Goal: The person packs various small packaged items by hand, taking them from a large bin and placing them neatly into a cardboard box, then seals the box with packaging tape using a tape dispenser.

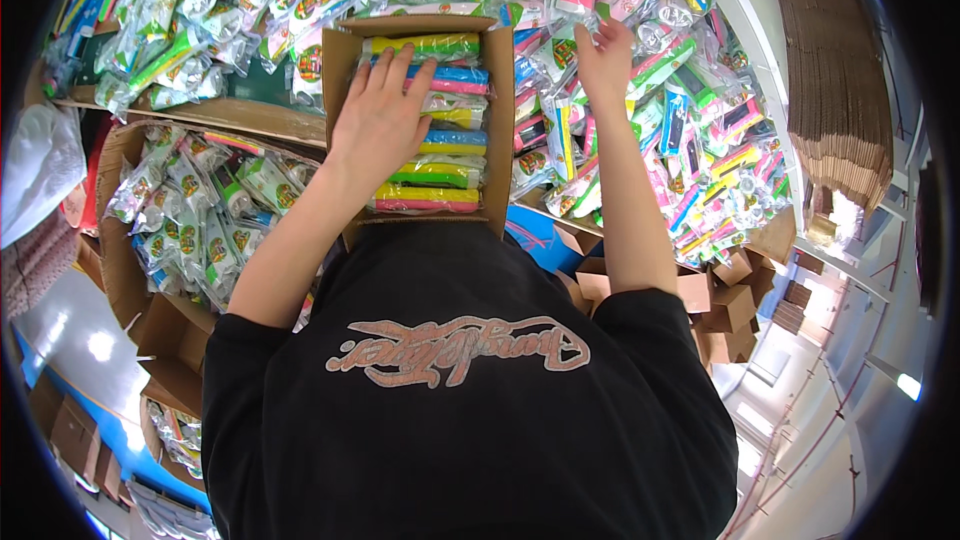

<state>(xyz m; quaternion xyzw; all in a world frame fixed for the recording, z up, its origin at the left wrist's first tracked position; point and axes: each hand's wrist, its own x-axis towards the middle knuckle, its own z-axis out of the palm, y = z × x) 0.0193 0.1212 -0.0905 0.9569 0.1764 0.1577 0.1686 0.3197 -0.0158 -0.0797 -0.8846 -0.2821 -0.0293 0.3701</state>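
An open cardboard box (499,130) stands in front of me, filled with stacked bagged packs (440,175) in yellow, blue, pink and green. My left hand (378,118) lies flat on top of the packs inside the box, fingers spread. My right hand (603,58) reaches past the box's right wall into a big heap of bagged colourful items (700,140) on the table, fingers resting among the bags. Whether it grips one of them is hidden.
A second carton (120,270) at the left holds several green-and-white bagged packs. More bags cover the table at the top left (200,10). Flat cardboard sheets (835,80) are stacked at the right, small empty boxes (730,305) below them.
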